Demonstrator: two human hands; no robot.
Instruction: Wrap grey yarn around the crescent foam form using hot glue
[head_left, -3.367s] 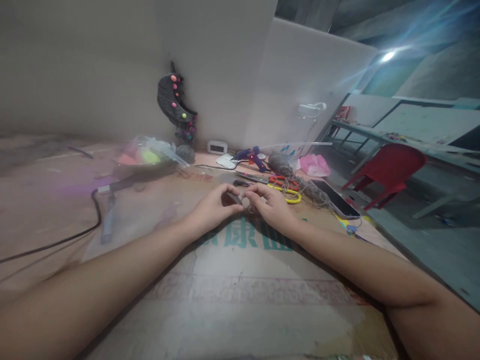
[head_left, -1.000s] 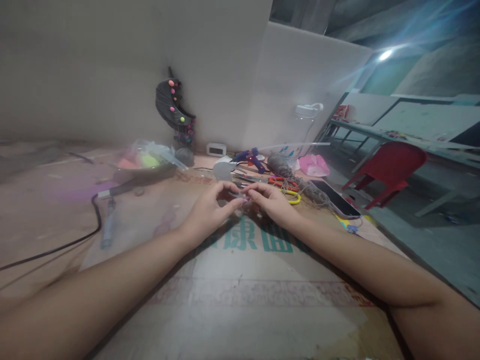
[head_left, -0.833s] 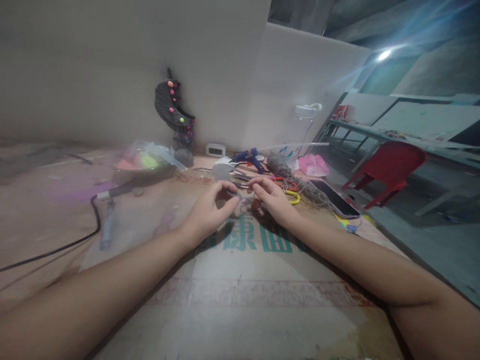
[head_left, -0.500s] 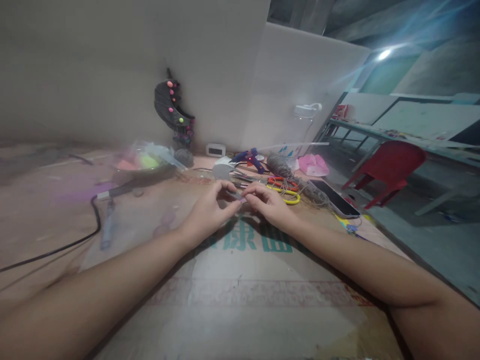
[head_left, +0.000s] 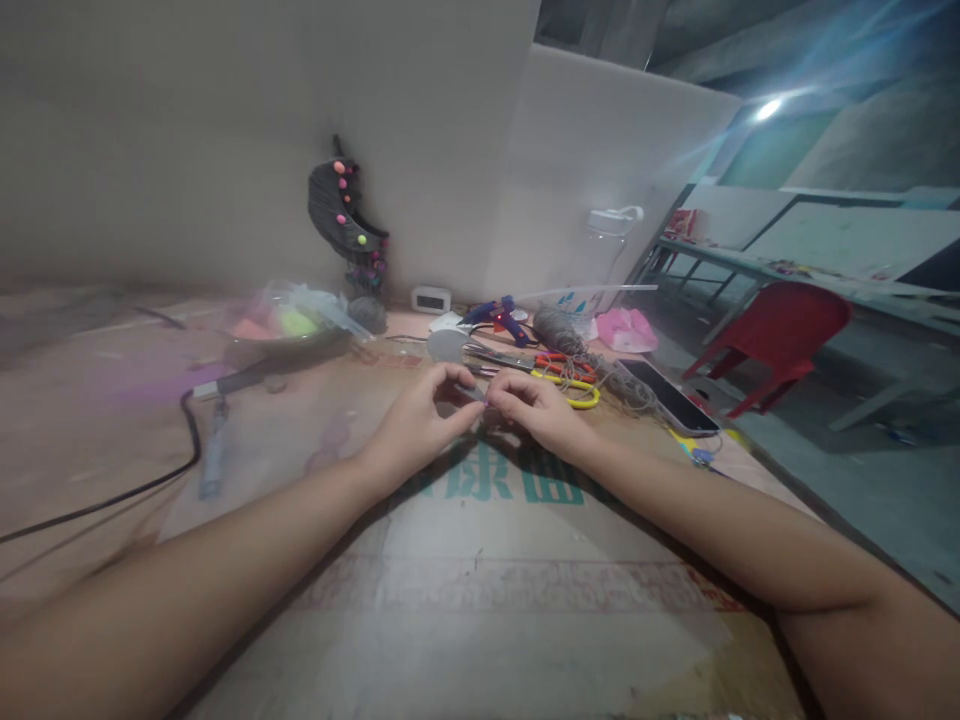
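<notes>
My left hand [head_left: 420, 420] and my right hand [head_left: 536, 410] meet fingertip to fingertip over a flattened cardboard sheet [head_left: 487, 590] with green printed characters. Both pinch a small thin grey piece [head_left: 475, 393] between thumbs and forefingers; it is too small to name. Both forearms rest on the cardboard. Just beyond the fingers lie yellow-handled scissors [head_left: 574, 392], orange-handled pliers [head_left: 564, 364] and a tangle of grey twine [head_left: 592, 365].
A blue glue gun [head_left: 499, 315], a white round object [head_left: 448, 345], a phone [head_left: 667, 397] and a pink bundle [head_left: 630, 328] lie behind. A black cable [head_left: 150, 470] crosses the left. A dark crescent ornament [head_left: 341, 215] leans on the wall. A red chair [head_left: 776, 335] stands right.
The hands briefly parted a little, then closed together again on the small piece. They have stayed over the same spot of the cardboard.
</notes>
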